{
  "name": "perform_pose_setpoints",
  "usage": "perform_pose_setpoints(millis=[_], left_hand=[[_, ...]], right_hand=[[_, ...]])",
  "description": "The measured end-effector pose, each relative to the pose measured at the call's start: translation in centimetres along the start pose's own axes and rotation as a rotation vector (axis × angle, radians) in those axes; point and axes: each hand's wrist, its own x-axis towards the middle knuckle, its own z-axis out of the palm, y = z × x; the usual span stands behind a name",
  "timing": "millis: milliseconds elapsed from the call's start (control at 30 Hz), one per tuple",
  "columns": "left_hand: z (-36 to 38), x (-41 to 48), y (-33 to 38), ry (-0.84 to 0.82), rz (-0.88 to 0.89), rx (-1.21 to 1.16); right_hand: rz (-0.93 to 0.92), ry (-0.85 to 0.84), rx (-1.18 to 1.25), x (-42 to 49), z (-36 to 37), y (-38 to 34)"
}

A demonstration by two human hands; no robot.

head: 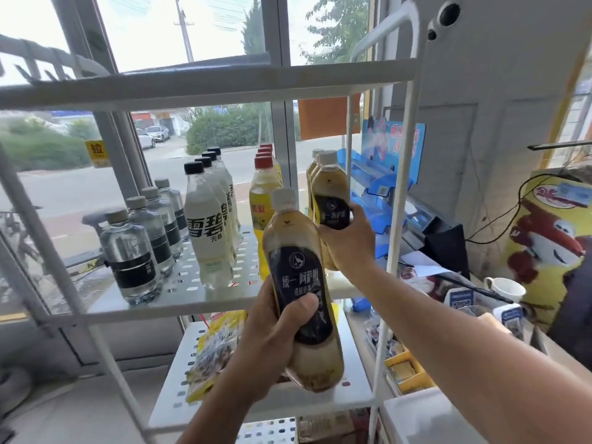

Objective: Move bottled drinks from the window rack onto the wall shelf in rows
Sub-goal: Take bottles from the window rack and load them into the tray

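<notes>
Two milk tea bottles (298, 277), left hand (269, 341) and right hand (347, 243) fingers round one each, soda rows (208, 225) beside.

White perforated rack shelf (205, 283) at the window, bearing four front-to-back rows: clear water bottles (134, 261) leftmost, then pale black-capped soda bottles (208, 225), yellow red-capped bottles (261, 193), tan milk-tea bottles (326, 184) rightmost. On the lower shelf (179, 379), yellow snack packets (214, 350).

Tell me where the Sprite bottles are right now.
In the head view, the Sprite bottles stand in a row left of centre on the perforated rack shelf, between the clear water bottles and the red-capped yellow bottles.
</notes>
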Motion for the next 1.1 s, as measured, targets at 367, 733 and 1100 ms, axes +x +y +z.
perform_pose_setpoints(millis=[367,733,1100], left_hand=[[5.1,2.3,-0.2,-0.315,0.099,-0.084],[15.2,5.0,-6.6,-0.596,-0.035,-0.023],[22.0,5.9,-19.4,-0.826,-0.225,0.292]], right_hand=[[0.049,0.235,0.235,-5.1,-11.5,-0.9],[0.366,0.597,0.106,-12.1,-19.0,8.4],[0.784,0.736,0.044,-17.2,-19.6,20.4]])
